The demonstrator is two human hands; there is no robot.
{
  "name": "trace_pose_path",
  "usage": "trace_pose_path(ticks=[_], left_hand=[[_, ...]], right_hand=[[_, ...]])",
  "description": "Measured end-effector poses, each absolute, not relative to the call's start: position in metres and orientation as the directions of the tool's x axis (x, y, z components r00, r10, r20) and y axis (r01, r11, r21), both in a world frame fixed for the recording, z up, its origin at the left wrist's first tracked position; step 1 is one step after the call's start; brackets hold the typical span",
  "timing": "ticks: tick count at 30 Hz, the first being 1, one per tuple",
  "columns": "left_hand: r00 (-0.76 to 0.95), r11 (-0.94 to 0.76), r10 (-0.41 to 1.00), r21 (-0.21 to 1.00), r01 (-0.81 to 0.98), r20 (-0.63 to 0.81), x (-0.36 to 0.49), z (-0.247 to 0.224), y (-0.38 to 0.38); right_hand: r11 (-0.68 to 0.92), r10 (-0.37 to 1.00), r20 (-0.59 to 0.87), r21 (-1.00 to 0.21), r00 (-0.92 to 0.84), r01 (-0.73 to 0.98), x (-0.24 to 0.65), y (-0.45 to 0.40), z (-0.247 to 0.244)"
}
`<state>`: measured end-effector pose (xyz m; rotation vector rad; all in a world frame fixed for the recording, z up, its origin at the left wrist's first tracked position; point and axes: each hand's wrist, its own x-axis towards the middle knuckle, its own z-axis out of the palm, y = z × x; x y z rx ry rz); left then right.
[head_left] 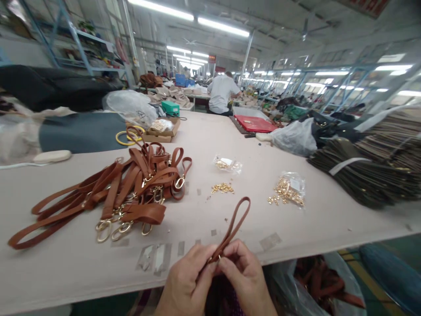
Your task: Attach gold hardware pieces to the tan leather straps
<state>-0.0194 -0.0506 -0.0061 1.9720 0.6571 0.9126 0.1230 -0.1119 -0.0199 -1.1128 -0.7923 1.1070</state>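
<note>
Near the table's front edge, a brown leather strap [232, 226] is held between my two hands, its looped end standing up above the fingers. My left hand [187, 278] is closed on the strap from the left. The fingers of my right hand [245, 274] pinch at the strap's lower part, where a small shiny metal bit shows between the fingertips. The strap's lower end is hidden by my hands. Beyond them lies a loose pile of small gold fittings [222, 188]. Further right, more gold fittings spill from a clear plastic bag [291, 188].
A heap of brown leather straps with gold clasps [141, 175] covers the table's left. Stacked dark pieces [362, 171] lie at right. Below the right edge hangs a lined bin of brown straps [324, 281]. A person in a light shirt [222, 93] sits beyond the table.
</note>
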Motion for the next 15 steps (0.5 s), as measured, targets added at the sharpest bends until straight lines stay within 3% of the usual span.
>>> trace_pose_path(ticks=[3, 7, 15], left_hand=[[0.619, -0.681, 0.597, 0.731, 0.054, 0.511, -0.019, -0.010, -0.043], [0.623, -0.790, 0.489, 0.613, 0.017, 0.611, -0.015, -0.009, -0.036], [0.632, -0.722, 0.489, 0.685, -0.093, 0.601, -0.001, -0.035, -0.029]], right_hand=[[0.087, 0.961, -0.024, -0.918, 0.274, -0.387, 0.122, -0.112, -0.028], [0.102, 0.962, -0.024, -0.892, 0.271, -0.441, 0.125, -0.112, -0.030], [0.080, 0.927, -0.064, -0.929, 0.370, -0.361, 0.133, -0.107, -0.025]])
